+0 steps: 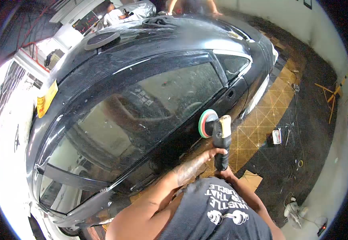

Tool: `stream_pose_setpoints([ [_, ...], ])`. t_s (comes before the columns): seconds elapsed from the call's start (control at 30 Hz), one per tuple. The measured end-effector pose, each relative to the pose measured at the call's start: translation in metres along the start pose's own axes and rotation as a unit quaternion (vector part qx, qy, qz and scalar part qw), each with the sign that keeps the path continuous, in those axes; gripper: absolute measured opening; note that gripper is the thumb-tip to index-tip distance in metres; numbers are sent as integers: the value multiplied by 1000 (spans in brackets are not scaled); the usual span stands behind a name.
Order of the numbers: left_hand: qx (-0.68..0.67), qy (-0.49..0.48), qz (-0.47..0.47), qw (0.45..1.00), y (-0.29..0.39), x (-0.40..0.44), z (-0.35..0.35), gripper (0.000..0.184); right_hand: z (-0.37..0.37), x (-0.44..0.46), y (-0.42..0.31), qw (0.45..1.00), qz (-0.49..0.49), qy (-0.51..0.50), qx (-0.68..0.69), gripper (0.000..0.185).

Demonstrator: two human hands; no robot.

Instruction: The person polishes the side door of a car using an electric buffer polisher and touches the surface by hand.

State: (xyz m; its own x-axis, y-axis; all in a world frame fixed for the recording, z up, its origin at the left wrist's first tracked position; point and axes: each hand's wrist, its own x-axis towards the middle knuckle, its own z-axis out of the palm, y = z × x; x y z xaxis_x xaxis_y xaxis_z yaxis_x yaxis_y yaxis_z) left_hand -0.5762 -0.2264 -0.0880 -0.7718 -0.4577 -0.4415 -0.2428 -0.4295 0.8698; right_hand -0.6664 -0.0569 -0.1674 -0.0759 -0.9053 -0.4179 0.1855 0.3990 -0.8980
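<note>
A polisher (221, 138) with a black and yellow body is held in front of me, its round green-edged pad (207, 123) at the side of the black car (190, 138), below the window line. My left hand (217, 153) is wrapped round the polisher's body. Farther down, at the rear end of the handle, my right hand (224, 173) grips it. The pad stands edge-on to my view, close to the door panel; whether it touches is hard to tell. Dusty residue marks the side window (142, 116).
On the car roof lie a round pad (102, 40) and a dark cloth (159, 23). A yellow bottle (47, 99) is at the left. Two people are beyond the car. Cardboard (250, 181), cables and a yellow stand (334, 96) are on the floor.
</note>
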Motion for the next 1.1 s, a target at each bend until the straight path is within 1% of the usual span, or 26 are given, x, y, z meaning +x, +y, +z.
stream_pose_setpoints([
  [0.03,-12,-2,16,1000,0,-13,-3,72,8,-6,-4,998,4,3,-57,48],
  [0.07,-23,-4,32,999,3,-28,-5,72,19,-9,0,998,17,8,-66,48],
  [0.17,-1,15,87,996,5,-65,-20,71,53,-16,16,994,62,13,-94,53],
  [0.23,-2,26,104,994,-5,-100,-21,70,75,-30,27,989,97,6,-109,56],
  [0.27,13,35,93,995,-13,-116,-26,70,88,-40,26,989,107,2,-103,58],
  [0.33,31,62,79,994,-21,-147,-32,71,116,-66,-4,996,42,-5,-75,52],
  [0.37,31,79,73,994,-23,-166,-32,70,128,-72,8,995,68,7,-78,50],
  [0.4,7,61,62,996,-32,-177,-38,72,138,-74,22,994,75,10,-75,50],
  [0.43,-15,42,51,998,-41,-188,-44,74,148,-71,43,993,67,9,-98,49],
  [0.47,-17,40,47,998,-32,-207,-40,74,158,-74,51,991,58,8,-121,49],
  [0.5,-42,62,82,994,-23,-228,-33,76,167,-79,60,991,62,9,-119,49],
  [0.53,-66,85,118,987,-18,-246,-30,79,179,-84,65,995,34,9,-91,50],
  [0.57,-66,83,114,988,-26,-257,-35,79,187,-88,69,998,5,9,-63,51],
  [0.6,-68,90,116,987,-35,-268,-39,78,194,-91,72,998,8,10,-61,51],
  [0.67,-71,98,114,986,-69,-286,-53,78,205,-87,98,993,22,-26,-117,61],
  [0.7,-62,116,88,987,-102,-293,-65,76,209,-88,110,988,29,-45,-145,66],
  [0.73,-81,120,87,986,-102,-308,-61,74,216,-112,47,986,56,-26,-153,69],
  [0.77,-100,124,85,984,-97,-321,-57,72,216,-109,58,986,58,-25,-151,69],
  [0.8,-81,124,82,985,-95,-331,-56,68,217,-104,75,983,49,-45,-173,71],
  [0.83,-81,120,80,986,-96,-336,-56,68,214,-96,96,978,40,-65,-195,73],
  [0.87,-91,114,76,986,-97,-338,-55,67,212,-96,100,972,31,-84,-218,75],
  [0.9,-102,108,73,986,-97,-337,-53,66,208,-96,103,972,33,-80,-218,75],
  [0.97,-109,98,78,986,-86,-330,-47,65,201,-97,91,966,68,-97,-232,73],
  [1.03,-120,90,90,985,-76,-318,-39,61,193,-95,77,963,80,-100,-238,69],
  [1.07,-130,99,89,982,-86,-301,-42,69,188,-93,71,963,82,-99,-235,66],
  [1.1,-132,99,89,982,-96,-289,-44,69,182,-90,65,965,83,-95,-228,64],
])
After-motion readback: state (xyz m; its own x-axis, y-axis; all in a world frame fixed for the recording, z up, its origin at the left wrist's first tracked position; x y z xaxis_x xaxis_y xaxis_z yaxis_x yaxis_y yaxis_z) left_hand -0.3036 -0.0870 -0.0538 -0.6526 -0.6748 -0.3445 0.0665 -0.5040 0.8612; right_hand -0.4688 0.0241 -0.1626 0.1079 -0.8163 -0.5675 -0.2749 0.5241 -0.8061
